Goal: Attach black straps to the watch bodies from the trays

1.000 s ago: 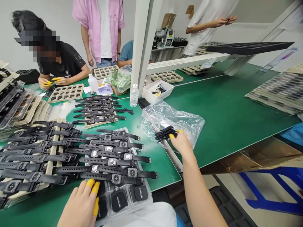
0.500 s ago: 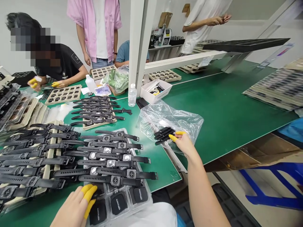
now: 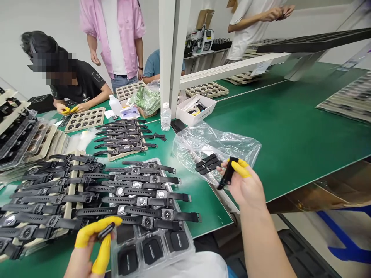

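My left hand (image 3: 97, 243), with yellow finger covers, holds a small black watch body (image 3: 106, 231) between thumb and fingers at the lower left. To the right, my right hand (image 3: 243, 181) grips black watch straps (image 3: 227, 174) above the edge of a clear plastic bag (image 3: 232, 143). More black straps (image 3: 208, 163) lie on the bag. A clear tray (image 3: 189, 247) in front of me has square black compartments at its near end, and strapped watches (image 3: 147, 222) lie across its far part. More strapped watches (image 3: 37, 208) cover a beige tray on the left.
Behind stand a water bottle (image 3: 165, 117) and a white box (image 3: 197, 111) of small items, beside a white post (image 3: 169, 58). Stacked trays (image 3: 43, 143) rise at the left. Several people are across the green table (image 3: 290, 127).
My right hand has lifted straps off the bag and moved right. My left hand has risen from the clear tray with a watch body. The view has shifted slightly.
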The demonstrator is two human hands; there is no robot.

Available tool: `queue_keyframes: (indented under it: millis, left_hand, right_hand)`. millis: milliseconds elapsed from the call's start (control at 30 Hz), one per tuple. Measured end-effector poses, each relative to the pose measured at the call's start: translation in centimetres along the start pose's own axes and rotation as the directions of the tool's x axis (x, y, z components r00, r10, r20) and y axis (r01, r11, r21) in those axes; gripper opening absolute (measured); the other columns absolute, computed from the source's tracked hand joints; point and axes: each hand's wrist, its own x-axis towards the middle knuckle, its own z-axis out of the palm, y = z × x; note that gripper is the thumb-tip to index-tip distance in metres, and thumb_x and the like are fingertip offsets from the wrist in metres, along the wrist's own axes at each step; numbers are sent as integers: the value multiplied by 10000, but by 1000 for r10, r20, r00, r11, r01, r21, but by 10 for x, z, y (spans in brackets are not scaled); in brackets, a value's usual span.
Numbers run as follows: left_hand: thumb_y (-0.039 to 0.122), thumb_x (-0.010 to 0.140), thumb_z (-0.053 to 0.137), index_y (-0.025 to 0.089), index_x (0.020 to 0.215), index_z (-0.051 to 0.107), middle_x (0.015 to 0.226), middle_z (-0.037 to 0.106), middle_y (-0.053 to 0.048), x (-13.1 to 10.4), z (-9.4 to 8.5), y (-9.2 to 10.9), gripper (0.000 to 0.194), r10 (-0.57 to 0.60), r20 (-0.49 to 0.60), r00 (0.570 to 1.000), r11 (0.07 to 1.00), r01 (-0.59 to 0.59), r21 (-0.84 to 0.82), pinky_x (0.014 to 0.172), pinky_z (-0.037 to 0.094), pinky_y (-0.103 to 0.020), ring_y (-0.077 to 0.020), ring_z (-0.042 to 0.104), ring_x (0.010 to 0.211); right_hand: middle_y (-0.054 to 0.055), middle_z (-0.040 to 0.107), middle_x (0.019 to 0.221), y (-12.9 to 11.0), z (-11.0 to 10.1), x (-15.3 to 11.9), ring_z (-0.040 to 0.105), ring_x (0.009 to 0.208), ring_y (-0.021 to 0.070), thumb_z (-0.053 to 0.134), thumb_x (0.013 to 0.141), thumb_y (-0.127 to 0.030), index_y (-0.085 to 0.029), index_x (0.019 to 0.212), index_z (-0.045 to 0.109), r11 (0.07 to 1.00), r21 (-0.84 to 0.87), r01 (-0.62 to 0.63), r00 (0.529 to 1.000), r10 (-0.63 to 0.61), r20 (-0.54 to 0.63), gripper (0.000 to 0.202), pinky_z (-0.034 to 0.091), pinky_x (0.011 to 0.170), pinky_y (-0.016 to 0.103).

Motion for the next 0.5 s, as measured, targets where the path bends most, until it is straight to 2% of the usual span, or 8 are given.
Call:
queue_keyframes:
  millis: [67, 133, 200, 233, 300, 333, 400, 500]
  left_hand:
    - [346, 1084, 457, 242, 1293, 515, 1230, 735, -113, 12, 10, 14, 240, 29, -13, 999, 988, -31, -148, 851, 676, -368, -198, 751, 906]
    - [340, 1085, 461, 241, 1295, 510, 1222, 717, -112, 27, 27, 29, 236, 131, 39, 991, 962, -118, -246, 899, 654, -360, -197, 734, 978]
    - [300, 1085, 458, 237, 1356, 504, 1241, 701, -116, 41, 46, 43, 282, 171, 179, 969, 963, -125, -240, 959, 632, -378, -207, 718, 1065]
    - [269, 1082, 450, 234, 1410, 483, 1274, 692, -124, 48, 55, 48, 331, 195, 245, 950, 964, -139, -229, 1007, 615, -399, -218, 705, 1133]
    - [186, 1054, 439, 233, 1474, 461, 1362, 661, -139, 55, 69, 52, 423, 299, 316, 901, 944, -229, -239, 1094, 570, -437, -237, 659, 1255]
    - [143, 1030, 434, 234, 1493, 456, 1405, 641, -143, 56, 74, 52, 472, 353, 337, 873, 928, -279, -248, 1134, 543, -452, -245, 629, 1311]
    - [77, 974, 428, 236, 1507, 465, 1464, 612, -144, 54, 80, 49, 557, 431, 352, 831, 898, -355, -262, 1180, 506, -462, -254, 581, 1385]
    - [54, 931, 429, 232, 1514, 478, 1479, 612, -142, 50, 83, 42, 612, 463, 354, 813, 883, -385, -269, 1191, 496, -454, -256, 568, 1405]
  right_hand:
    - [28, 628, 928, -20, 25, -32, 644, 758, 211, 678, 920, -539, -282, 1021, 536, 995, 45, -93, 981, 84, 177, 311, 546, 631, 352]
    - [-14, 600, 759, -33, 52, -72, 546, 534, 156, 587, 997, -575, -271, 1004, 522, 970, 68, -233, 890, 184, 418, 311, 466, 513, 303]
    - [-55, 539, 633, -37, 73, -111, 450, 465, 116, 584, 1015, -594, -245, 983, 529, 925, -24, -379, 703, 305, 643, 354, 386, 489, 258]
    - [-58, 529, 621, -36, 82, -127, 429, 475, 107, 594, 999, -639, -231, 976, 533, 898, -105, -426, 610, 372, 700, 413, 362, 500, 247]
    - [-66, 514, 602, -30, 92, -148, 391, 482, 98, 595, 950, -742, -221, 970, 530, 854, -225, -470, 488, 464, 739, 525, 318, 514, 239]
    - [-69, 505, 592, -26, 94, -153, 375, 481, 95, 588, 927, -784, -221, 957, 524, 839, -267, -475, 455, 494, 741, 568, 301, 516, 238]
    - [-74, 491, 567, -18, 96, -155, 346, 468, 90, 578, 893, -833, -223, 914, 509, 825, -322, -464, 418, 524, 742, 614, 276, 513, 240]
    - [-85, 481, 525, -7, 93, -150, 305, 430, 84, 601, 836, -871, -228, 900, 507, 802, -385, -457, 355, 561, 748, 653, 244, 480, 243]
